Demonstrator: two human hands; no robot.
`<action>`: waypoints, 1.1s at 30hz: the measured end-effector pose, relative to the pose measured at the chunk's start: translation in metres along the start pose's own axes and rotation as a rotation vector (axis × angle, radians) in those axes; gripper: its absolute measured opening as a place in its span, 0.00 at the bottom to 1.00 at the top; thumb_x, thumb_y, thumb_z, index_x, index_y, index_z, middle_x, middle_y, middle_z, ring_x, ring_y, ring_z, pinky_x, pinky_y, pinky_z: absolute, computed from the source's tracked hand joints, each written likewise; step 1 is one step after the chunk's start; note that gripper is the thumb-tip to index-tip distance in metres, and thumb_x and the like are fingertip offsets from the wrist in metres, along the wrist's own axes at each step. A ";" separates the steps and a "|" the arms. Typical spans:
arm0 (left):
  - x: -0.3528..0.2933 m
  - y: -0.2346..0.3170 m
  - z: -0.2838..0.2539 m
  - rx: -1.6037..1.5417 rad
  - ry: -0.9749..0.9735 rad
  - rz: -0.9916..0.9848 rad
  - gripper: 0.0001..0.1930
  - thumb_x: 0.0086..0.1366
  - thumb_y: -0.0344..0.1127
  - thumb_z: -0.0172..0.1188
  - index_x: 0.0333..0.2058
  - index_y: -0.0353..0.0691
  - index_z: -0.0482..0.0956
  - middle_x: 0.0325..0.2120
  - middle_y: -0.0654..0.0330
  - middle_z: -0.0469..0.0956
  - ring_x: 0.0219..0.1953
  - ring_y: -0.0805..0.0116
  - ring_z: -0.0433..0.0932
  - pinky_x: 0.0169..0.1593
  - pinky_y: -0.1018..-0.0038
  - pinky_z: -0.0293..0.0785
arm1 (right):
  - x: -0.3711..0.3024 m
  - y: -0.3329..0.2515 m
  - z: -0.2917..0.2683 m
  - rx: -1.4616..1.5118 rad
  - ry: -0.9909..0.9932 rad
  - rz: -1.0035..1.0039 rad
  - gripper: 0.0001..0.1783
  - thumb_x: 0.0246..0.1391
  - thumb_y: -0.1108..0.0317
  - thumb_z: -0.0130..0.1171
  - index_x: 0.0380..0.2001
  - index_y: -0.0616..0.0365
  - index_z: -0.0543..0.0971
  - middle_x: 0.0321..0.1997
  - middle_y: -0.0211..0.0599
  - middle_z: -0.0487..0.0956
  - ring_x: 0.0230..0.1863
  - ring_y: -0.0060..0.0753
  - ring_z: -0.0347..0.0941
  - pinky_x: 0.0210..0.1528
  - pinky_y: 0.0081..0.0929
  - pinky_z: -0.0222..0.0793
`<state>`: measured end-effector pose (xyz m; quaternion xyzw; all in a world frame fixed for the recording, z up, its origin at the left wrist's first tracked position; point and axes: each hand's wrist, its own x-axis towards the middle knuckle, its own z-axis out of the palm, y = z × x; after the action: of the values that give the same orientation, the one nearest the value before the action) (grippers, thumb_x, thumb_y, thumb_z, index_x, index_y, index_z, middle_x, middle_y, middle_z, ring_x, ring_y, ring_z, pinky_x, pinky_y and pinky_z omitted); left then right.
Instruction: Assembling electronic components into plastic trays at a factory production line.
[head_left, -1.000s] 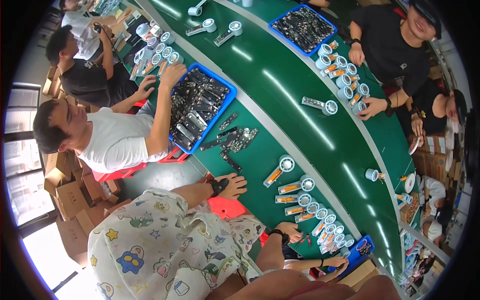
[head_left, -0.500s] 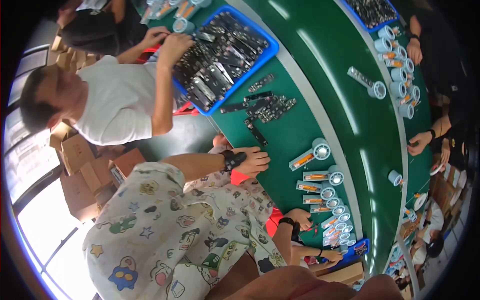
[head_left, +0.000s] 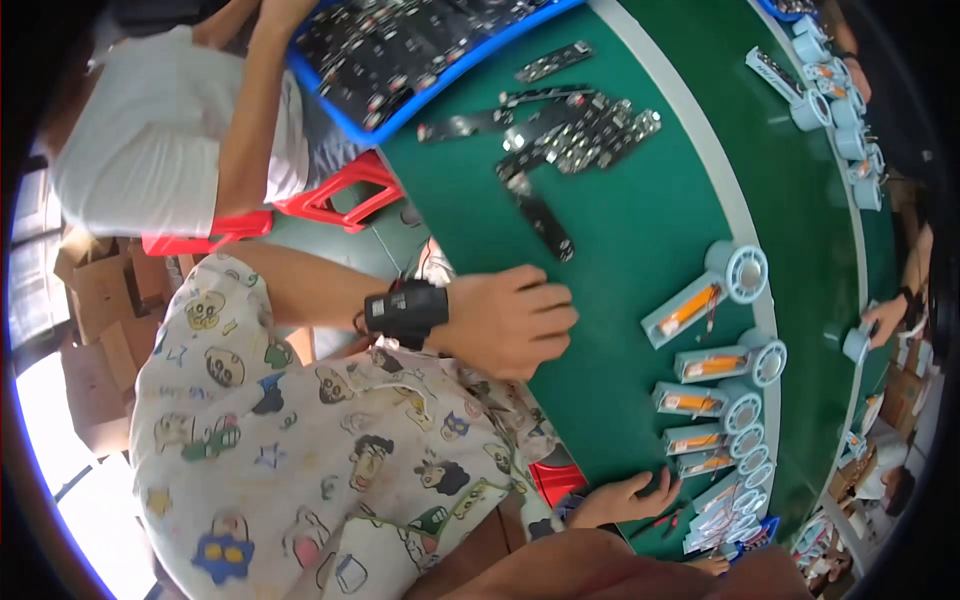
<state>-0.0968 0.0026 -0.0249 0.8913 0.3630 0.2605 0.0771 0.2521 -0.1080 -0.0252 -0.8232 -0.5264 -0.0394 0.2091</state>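
Observation:
My left hand (head_left: 515,322), with a black band on its wrist, lies palm down at the edge of the green table (head_left: 610,360). Its fingers are stretched out with nothing in them. Beyond it is a loose pile of narrow black circuit boards (head_left: 570,135). My right hand (head_left: 625,500) is lower in the view, by the table edge, fingers apart and empty. Close to its fingertips lies a small red-and-black tool (head_left: 668,522). A row of light-blue fan-shaped housings (head_left: 715,365), several with an orange cylinder inside, runs along the right of both hands.
A blue tray (head_left: 400,115) of circuit boards stands at the upper left, beside a person in a white shirt. Red stools (head_left: 345,195) stand below. Across the table are more light-blue housings (head_left: 850,110), and another person's hand (head_left: 885,320) at a light-blue piece (head_left: 857,344).
The view has moved closer to the table. My right hand has spread its fingers beside the housings. My left hand stays at the table edge. Across the table, a person's hand has reached a light-blue piece.

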 end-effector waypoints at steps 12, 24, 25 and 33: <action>0.011 -0.006 -0.030 0.466 0.227 -0.292 0.20 0.49 0.32 0.64 0.45 0.46 0.81 0.49 0.61 0.75 0.58 0.60 0.69 0.54 0.65 0.65 | 0.018 -0.037 -0.033 0.936 -0.045 -0.235 0.06 0.60 0.77 0.59 0.39 0.65 0.81 0.47 0.40 0.81 0.48 0.32 0.77 0.52 0.29 0.72; 0.042 -0.014 -0.020 0.308 0.043 -0.933 0.16 0.61 0.43 0.60 0.41 0.37 0.77 0.34 0.44 0.82 0.37 0.44 0.83 0.36 0.47 0.78 | 0.098 -0.178 0.035 0.364 -0.266 -0.535 0.19 0.58 0.54 0.64 0.39 0.61 0.78 0.40 0.46 0.83 0.37 0.47 0.82 0.37 0.42 0.75; 0.045 -0.010 -0.020 0.305 0.057 -0.934 0.17 0.60 0.43 0.60 0.41 0.36 0.77 0.35 0.43 0.82 0.37 0.45 0.83 0.37 0.48 0.78 | 0.091 -0.180 0.033 0.331 -0.225 -0.513 0.20 0.58 0.52 0.63 0.39 0.60 0.78 0.40 0.47 0.83 0.38 0.51 0.81 0.37 0.46 0.74; 0.029 -0.018 -0.010 -0.093 0.326 -0.818 0.20 0.57 0.36 0.61 0.46 0.32 0.72 0.34 0.41 0.82 0.38 0.50 0.84 0.41 0.54 0.79 | 0.077 -0.181 0.046 0.084 -0.079 -0.536 0.22 0.58 0.48 0.61 0.39 0.57 0.75 0.35 0.47 0.81 0.37 0.57 0.80 0.37 0.51 0.73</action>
<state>-0.0958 0.0352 -0.0102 0.6171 0.6812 0.3620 0.1555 0.1192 0.0402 0.0096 -0.6460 -0.7344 -0.0392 0.2045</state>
